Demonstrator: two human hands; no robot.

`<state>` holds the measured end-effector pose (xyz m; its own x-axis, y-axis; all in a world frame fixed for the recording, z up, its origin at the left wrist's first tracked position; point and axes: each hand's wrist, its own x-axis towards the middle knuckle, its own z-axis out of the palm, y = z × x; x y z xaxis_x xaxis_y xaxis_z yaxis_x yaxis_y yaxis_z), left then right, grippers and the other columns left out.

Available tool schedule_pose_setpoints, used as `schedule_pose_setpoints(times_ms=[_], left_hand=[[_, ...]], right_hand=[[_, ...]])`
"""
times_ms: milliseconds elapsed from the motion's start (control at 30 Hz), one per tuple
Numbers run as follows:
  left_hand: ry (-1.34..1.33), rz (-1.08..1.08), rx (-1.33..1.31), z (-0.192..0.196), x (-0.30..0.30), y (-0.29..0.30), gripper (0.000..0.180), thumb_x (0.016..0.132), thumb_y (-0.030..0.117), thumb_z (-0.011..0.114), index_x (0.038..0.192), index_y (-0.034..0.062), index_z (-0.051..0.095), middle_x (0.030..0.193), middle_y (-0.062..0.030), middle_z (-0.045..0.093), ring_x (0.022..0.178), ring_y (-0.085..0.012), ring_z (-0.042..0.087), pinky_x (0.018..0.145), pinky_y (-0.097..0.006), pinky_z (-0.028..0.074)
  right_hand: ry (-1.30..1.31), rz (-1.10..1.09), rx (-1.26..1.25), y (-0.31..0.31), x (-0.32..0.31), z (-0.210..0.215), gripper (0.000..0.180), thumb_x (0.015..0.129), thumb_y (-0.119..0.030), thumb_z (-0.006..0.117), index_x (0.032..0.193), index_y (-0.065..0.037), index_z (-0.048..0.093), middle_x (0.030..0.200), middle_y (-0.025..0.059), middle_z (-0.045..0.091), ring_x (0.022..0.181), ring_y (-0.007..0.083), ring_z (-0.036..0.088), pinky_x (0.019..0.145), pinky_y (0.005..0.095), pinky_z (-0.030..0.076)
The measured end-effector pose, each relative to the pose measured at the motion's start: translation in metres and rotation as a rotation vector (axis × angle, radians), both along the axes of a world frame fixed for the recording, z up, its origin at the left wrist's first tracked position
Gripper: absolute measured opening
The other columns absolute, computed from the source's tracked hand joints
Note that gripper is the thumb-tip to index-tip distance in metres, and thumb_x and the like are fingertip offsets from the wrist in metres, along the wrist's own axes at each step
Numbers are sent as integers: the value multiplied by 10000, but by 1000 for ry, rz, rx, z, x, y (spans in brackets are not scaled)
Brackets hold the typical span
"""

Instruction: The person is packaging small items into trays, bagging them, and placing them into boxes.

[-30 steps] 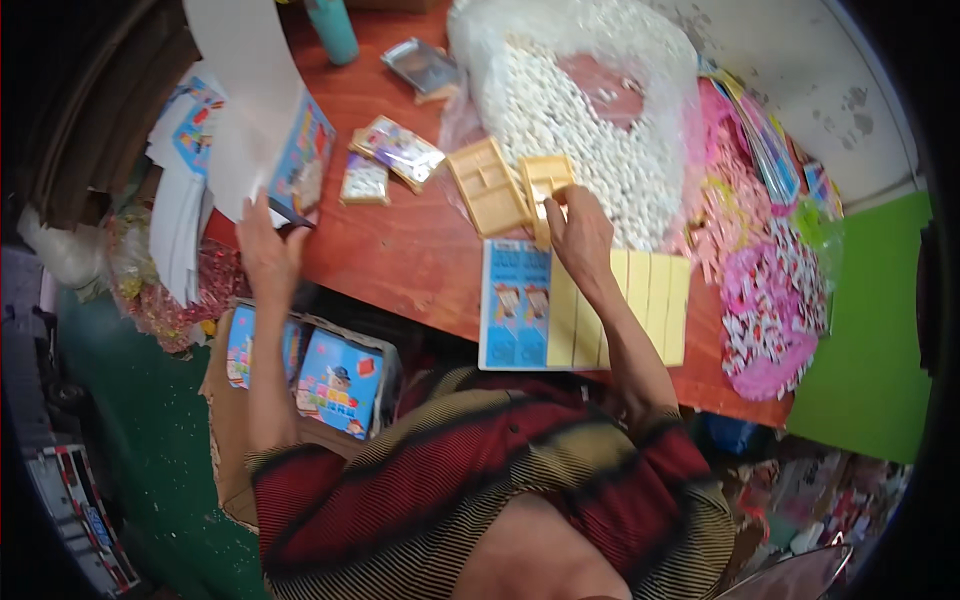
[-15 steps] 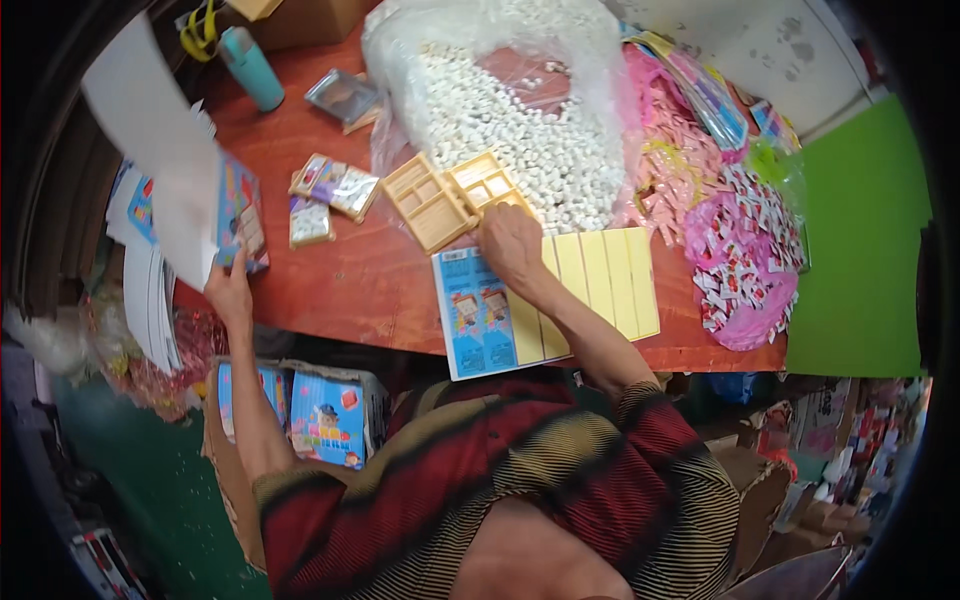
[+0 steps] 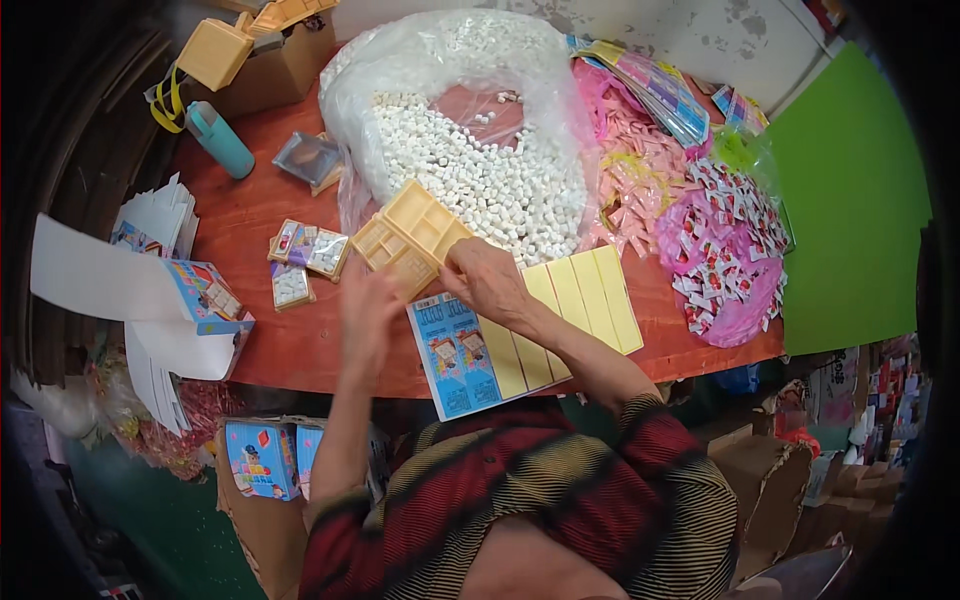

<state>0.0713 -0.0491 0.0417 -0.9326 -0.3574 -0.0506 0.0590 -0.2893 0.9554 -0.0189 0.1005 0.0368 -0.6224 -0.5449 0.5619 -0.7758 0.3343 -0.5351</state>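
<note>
My right hand (image 3: 490, 285) is closed on the right edge of a beige plastic compartment case (image 3: 425, 220), which lies opened out and tilted in front of the white cubes. Motion smears my left hand (image 3: 370, 305) beside the case's lower left edge; its fingers cannot be made out. Under my right forearm lies a sheet of yellow strips (image 3: 590, 300) with a blue printed panel (image 3: 455, 355) at its left end. Two small filled packs (image 3: 310, 250) with clear fronts rest left of the case. An unfolded printed carton (image 3: 205, 300) sits at the table's left edge.
A large clear bag of white cubes (image 3: 480, 180) fills the back middle. Pink pieces (image 3: 635, 185) and small red-and-white packets (image 3: 735, 250) heap up at right. A teal bottle (image 3: 222, 140) and a grey clear-topped case (image 3: 308, 158) stand back left. Blue printed boxes (image 3: 262, 460) fill a carton below.
My left hand has let go of the printed carton at left and moved right to the beige case. My right hand has gripped the case and turned it. The whole view has shifted slightly.
</note>
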Motion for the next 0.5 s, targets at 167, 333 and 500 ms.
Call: schedule_pose_setpoints(times_ms=[167, 333, 500], left_hand=[[25, 23, 392, -23, -60, 39, 381, 789, 116, 478, 1137, 14, 361, 1063, -75, 454, 928, -153, 487, 757, -282, 431], [-34, 111, 445, -43, -71, 34, 327, 776, 138, 493, 1077, 34, 419, 980, -61, 510, 868, -175, 521, 763, -313, 442], [-61, 286, 464, -53, -95, 58, 315, 779, 167, 486, 1056, 29, 425, 917, -72, 513, 839, -184, 525, 748, -323, 445]], right_hand=[[-132, 182, 52, 3, -9, -1, 112, 678, -105, 539, 631, -34, 466, 608, 115, 488, 587, 282, 500, 528, 368, 402], [-268, 127, -158, 3, -77, -27, 220, 661, -106, 617, 842, -20, 526, 826, 119, 537, 801, 275, 507, 708, 326, 396], [185, -251, 455, 24, -136, -62, 604, 644, -320, 632, 1119, -29, 400, 1097, 224, 424, 991, 347, 410, 842, 387, 330]])
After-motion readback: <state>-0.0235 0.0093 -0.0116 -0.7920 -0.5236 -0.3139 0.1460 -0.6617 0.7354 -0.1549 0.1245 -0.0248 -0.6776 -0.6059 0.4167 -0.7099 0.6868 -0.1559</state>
